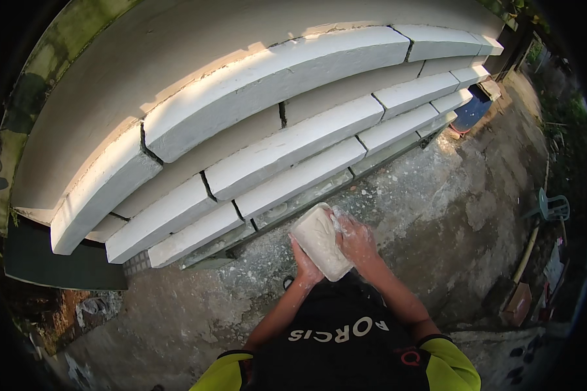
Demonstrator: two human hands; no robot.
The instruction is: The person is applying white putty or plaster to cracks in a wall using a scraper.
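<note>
A rectangular tub [320,240] filled with whitish paste is held in front of my chest, its long side tilted. My left hand [304,262] grips it from the left and below, the thumb along its side. Over its right edge bends my right hand [357,238], fingers curled and smeared with white. The fingertips reach the paste, and whatever they may hold is hidden. Beyond the tub rise white, curved moulded ledges [293,146] in stepped rows, split by dark vertical gaps.
Concrete ground [430,215] spattered with white runs along the ledges. A blue drum [471,109] stands at their far right end. Further right are a green plastic chair [554,206], a pole [526,255] and a cardboard box [519,303]. A dark green panel [62,260] lies at left.
</note>
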